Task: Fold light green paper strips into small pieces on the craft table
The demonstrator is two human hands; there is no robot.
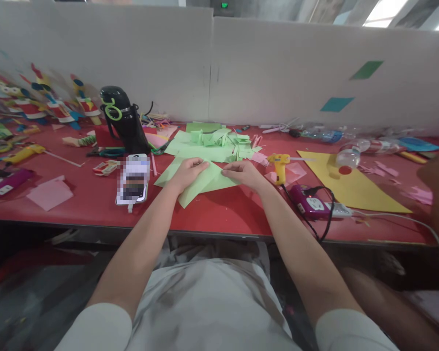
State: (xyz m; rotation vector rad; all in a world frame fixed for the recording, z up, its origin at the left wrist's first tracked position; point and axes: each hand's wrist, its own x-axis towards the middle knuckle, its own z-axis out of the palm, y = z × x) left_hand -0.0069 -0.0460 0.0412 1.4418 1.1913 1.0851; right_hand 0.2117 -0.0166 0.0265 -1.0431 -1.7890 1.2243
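Note:
Light green paper [201,184] lies before me on the red table, one piece angled across another. My left hand [189,172] is closed on the upper piece, thumb and fingers pinching it near its top edge. On the other side, my right hand [242,173] pinches the right part of the green paper between thumb and fingertips. Behind my hands rests a larger green sheet [179,144] bearing curled and cut green strips [219,138]. Whether the pieces under my fingers are joined is hidden.
A phone [133,179] and a black bottle [122,117] stand left. To the right are a yellow glue gun [279,168], a purple power strip [310,202] with cables, a yellow sheet [351,183] and plastic bottles [348,160]. Another person's arm [437,195] shows at the right edge.

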